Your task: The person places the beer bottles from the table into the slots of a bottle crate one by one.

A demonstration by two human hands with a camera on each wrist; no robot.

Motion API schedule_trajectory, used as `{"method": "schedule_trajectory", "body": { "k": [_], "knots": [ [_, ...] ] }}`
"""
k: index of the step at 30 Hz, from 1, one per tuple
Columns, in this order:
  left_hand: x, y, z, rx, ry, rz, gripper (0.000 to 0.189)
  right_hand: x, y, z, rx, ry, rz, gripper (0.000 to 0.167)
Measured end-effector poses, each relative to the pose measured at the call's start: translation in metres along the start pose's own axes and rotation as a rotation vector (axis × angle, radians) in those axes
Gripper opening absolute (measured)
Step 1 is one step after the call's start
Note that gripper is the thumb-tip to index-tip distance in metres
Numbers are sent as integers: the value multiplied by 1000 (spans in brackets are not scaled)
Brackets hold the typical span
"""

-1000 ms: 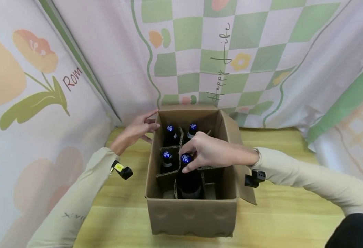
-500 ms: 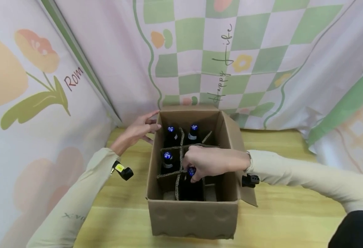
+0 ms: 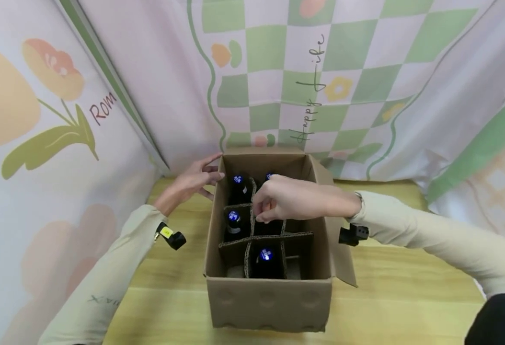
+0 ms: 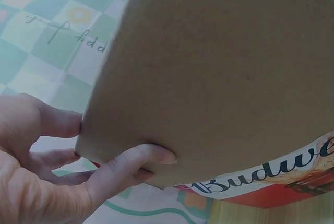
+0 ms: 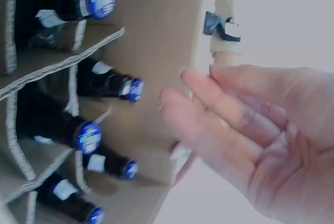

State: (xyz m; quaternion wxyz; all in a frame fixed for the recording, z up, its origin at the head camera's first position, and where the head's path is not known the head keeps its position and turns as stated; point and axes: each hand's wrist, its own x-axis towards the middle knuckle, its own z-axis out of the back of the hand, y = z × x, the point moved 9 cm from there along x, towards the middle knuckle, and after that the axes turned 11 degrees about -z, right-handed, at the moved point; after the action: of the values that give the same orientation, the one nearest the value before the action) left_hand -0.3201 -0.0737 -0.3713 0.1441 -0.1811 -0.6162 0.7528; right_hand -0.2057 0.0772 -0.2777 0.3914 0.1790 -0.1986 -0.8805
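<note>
A brown cardboard beer box [image 3: 269, 303] stands with its top open, split by cardboard dividers [image 3: 295, 235]. My left hand [image 3: 190, 182] holds its far-left corner; in the left wrist view the thumb presses the side while the other fingers meet the edge. Dark beer bottles with blue caps stand inside: one in the front middle compartment [image 3: 266, 256], one at middle left [image 3: 234, 218], one at back left [image 3: 237, 182]. Over the middle compartment is my right hand [image 3: 293, 196], fingers loosely bent, holding nothing. It partly hides a back bottle [image 5: 131, 169]. The right wrist view shows several bottles.
The box stands on a light wooden table [image 3: 390, 282]. A printed curtain [image 3: 269, 86] hangs close behind it, and another curtain [image 3: 41, 191] hangs along the left. A box flap [image 3: 343, 249] folds outward on the right side. "Budwe" lettering [image 4: 261, 169] shows on the box.
My right hand lowered a bottle into the front middle compartment, let go of its cap, and moved back and up from it. The left hand has stayed at the corner.
</note>
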Motion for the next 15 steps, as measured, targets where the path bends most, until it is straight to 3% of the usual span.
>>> {"method": "schedule_trajectory", "body": {
  "k": [5, 11, 15],
  "knots": [
    [-3, 3, 2, 4, 31, 20, 80, -8, -24, 10, -28, -79, -59, 11],
    [-10, -5, 14, 66, 39, 20, 77, -16, -63, 44, -77, -226, -114, 10],
    [-24, -27, 33, 280, -27, -97, 70, -24, -82, 63, -176, -382, -103, 14]
  ]
}}
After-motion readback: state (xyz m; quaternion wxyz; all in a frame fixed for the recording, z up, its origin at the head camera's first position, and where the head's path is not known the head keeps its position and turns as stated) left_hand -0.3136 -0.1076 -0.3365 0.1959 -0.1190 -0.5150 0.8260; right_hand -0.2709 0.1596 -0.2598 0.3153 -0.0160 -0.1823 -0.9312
